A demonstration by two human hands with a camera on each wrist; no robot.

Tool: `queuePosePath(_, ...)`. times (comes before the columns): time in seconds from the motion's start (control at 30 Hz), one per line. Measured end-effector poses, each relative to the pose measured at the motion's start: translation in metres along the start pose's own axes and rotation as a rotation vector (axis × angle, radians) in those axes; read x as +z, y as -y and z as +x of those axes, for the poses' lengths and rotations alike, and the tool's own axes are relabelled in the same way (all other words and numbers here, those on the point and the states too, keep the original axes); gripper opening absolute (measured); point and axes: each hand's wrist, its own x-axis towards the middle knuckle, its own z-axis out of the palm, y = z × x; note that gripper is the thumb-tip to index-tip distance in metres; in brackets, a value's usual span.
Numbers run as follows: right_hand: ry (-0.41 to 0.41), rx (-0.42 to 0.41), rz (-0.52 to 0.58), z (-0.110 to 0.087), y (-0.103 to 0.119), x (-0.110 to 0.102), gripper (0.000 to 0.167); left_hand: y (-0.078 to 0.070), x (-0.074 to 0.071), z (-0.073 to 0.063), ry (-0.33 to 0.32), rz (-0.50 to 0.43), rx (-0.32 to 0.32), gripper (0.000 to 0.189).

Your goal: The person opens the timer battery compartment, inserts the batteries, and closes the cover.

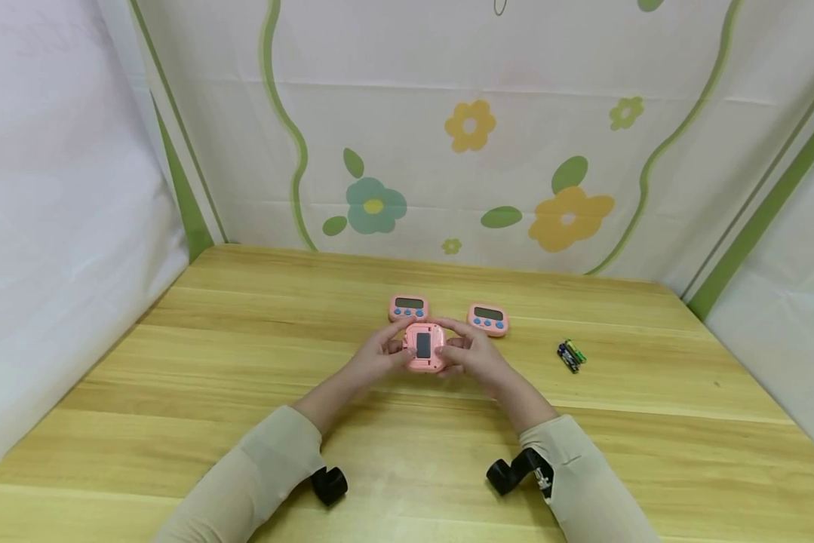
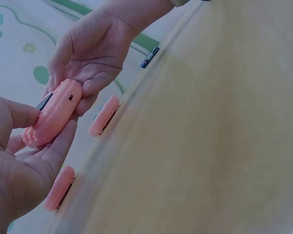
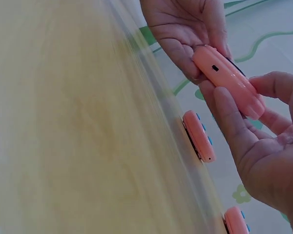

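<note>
Between both hands is a pink digital timer (image 1: 431,362), its back turned up with a dark rectangle in the middle. My left hand (image 1: 377,356) grips its left side, thumb on the back and fingers around the edge. On the other side my right hand (image 1: 477,357) holds it the same way. A small dark slot shows in the timer's rim (image 2: 63,109) in the left wrist view. Two more pink timers lie just beyond the hands, a left one (image 1: 409,305) and a right one (image 1: 488,320), with screens and blue buttons facing up.
Several small batteries (image 1: 569,355) lie together on the wooden table (image 1: 244,362), right of the hands. A white flower-patterned cloth (image 1: 420,151) hangs behind the table's far edge, with white cloth (image 1: 60,226) at the sides too.
</note>
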Motion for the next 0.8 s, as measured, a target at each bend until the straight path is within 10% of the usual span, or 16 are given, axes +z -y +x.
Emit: queuePosePath(0.8, -0.001, 0.202, 0.049, -0.002, -0.012, -0.006, 0.051, 0.013, 0.003, 0.001, 0.013, -0.141, -0.156, 0.055)
